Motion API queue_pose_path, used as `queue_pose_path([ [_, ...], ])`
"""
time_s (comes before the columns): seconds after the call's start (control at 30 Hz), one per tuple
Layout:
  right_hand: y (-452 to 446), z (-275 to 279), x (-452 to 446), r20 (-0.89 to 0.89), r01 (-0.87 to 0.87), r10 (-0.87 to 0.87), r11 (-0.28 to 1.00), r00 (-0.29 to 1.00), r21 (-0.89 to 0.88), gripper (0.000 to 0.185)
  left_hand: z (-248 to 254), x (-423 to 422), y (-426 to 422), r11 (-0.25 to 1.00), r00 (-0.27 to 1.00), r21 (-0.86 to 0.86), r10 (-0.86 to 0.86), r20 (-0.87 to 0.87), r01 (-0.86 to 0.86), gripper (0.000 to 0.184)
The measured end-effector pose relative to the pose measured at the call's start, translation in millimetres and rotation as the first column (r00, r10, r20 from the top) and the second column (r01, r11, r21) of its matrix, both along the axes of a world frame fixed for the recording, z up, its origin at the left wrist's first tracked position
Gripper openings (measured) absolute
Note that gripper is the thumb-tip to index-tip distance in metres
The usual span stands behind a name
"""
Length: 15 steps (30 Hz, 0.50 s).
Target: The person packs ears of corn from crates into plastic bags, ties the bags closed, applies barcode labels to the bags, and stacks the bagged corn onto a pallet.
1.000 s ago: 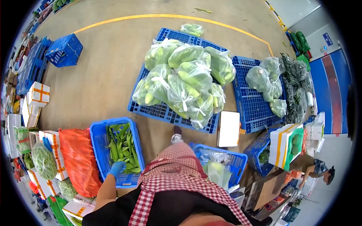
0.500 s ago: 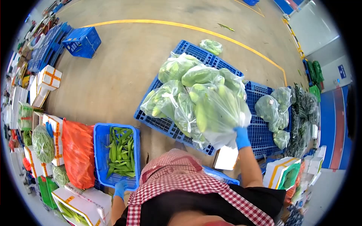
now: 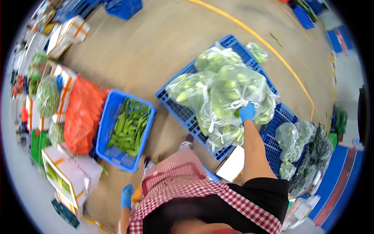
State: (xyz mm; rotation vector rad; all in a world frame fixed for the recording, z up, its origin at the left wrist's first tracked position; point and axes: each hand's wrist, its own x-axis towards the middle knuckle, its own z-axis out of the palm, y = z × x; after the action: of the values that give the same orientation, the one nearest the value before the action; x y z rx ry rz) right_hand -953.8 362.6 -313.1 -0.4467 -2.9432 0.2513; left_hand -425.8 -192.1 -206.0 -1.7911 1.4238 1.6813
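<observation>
My right hand (image 3: pixel 247 112), in a blue glove, reaches over the pile and is closed at the tied neck of a clear plastic bag of corn (image 3: pixel 235 87). The bag lies on top of several similar bags, among them a bag of corn (image 3: pixel 187 91) on its left. They rest on a blue plastic pallet (image 3: pixel 175 107). My left hand (image 3: pixel 127 196), also gloved in blue, hangs beside my apron with its fingers loosely apart and nothing visible in it. Nearest to it is a blue crate (image 3: pixel 102 136) of green husks (image 3: pixel 128 126).
A red mesh sack (image 3: pixel 82 117) and white foam boxes (image 3: pixel 74 171) stand left of the crate. Smaller filled bags (image 3: pixel 288 140) and dark plastic wrapping (image 3: pixel 311 167) lie at the right. One bag (image 3: pixel 256 52) sits on the floor behind the pallet.
The bag in my right hand has gone from held up in front of the pile to lying on it. My left hand has moved away from the crate's edge. The view has turned.
</observation>
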Motion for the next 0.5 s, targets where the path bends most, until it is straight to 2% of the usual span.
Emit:
queue_pose_path([
  [0.03, -5.0, -21.7, 19.1, -0.105, -0.028, 0.032, 0.999, 0.994, 0.045, 0.032, -13.1, 18.5, -6.6, 0.998, 0.998, -0.033, -0.061, -0.006, 0.06, 0.016],
  [0.1, -14.9, -46.9, 63.0, 0.166, -0.096, 0.169, 0.922, 0.972, -0.374, 0.04, -34.3, 71.7, -14.5, 0.978, 0.985, -0.121, -0.17, 0.014, 0.17, 0.02],
  [0.13, -45.1, -27.6, 99.5, 0.128, -0.15, 0.203, 0.93, 0.971, -0.336, 0.038, -31.4, 76.1, -14.1, 0.98, 0.991, -0.151, -0.126, 0.041, 0.13, 0.019],
  [0.17, -59.4, -32.6, 133.1, 0.117, -0.306, 0.329, 0.935, 0.937, -0.181, 0.029, -37.1, 88.1, -25.8, 0.999, 1.0, -0.042, -0.02, 0.016, 0.02, 0.021],
  [0.2, -69.0, -38.2, 169.1, 0.353, -0.364, 0.42, 0.906, 0.836, -0.214, 0.027, -38.9, 91.1, -35.2, 0.995, 0.997, -0.063, -0.073, 0.033, 0.075, 0.023],
  [0.23, -80.8, -43.2, 207.4, 0.557, -0.396, 0.468, 0.882, 0.686, -0.254, 0.026, -49.1, 104.8, -49.3, 0.999, 0.999, -0.007, -0.043, 0.022, 0.043, 0.025],
  [0.27, -108.6, -30.3, 257.1, 0.513, -0.572, 0.556, 0.807, 0.654, -0.145, 0.024, -61.7, 115.3, -71.6, 0.999, 1.0, 0.045, -0.027, 0.003, 0.027, 0.027],
  [0.3, -104.1, -68.9, 310.8, 0.57, -0.775, 0.685, 0.619, 0.455, -0.125, 0.027, -69.0, 116.6, -98.2, 0.981, 0.986, 0.095, -0.168, -0.01, 0.168, 0.027],
  [0.33, -131.3, -49.4, 372.5, 0.655, -0.133, 0.461, 0.864, 0.599, -0.486, 0.026, -74.7, 122.3, -124.6, 0.937, 0.949, 0.156, -0.313, -0.026, 0.313, 0.027],
  [0.37, -156.4, -35.2, 444.8, 0.775, 0.456, 0.201, 0.71, 0.599, -0.536, 0.024, -80.9, 126.3, -151.7, 0.904, 0.92, 0.187, -0.391, 0.005, 0.383, 0.026],
  [0.4, -184.3, -15.9, 503.3, 0.848, 0.69, 0.103, 0.534, 0.52, -0.488, 0.027, -89.3, 125.8, -184.3, 0.866, 0.884, 0.214, -0.468, 0.027, 0.452, 0.026],
  [0.5, -238.8, 8.0, 626.9, 0.884, 0.628, 0.129, 0.658, 0.45, -0.416, 0.026, -152.3, 153.1, -309.2, 0.625, 0.618, -0.033, -0.777, -0.124, 0.78, 0.027],
])
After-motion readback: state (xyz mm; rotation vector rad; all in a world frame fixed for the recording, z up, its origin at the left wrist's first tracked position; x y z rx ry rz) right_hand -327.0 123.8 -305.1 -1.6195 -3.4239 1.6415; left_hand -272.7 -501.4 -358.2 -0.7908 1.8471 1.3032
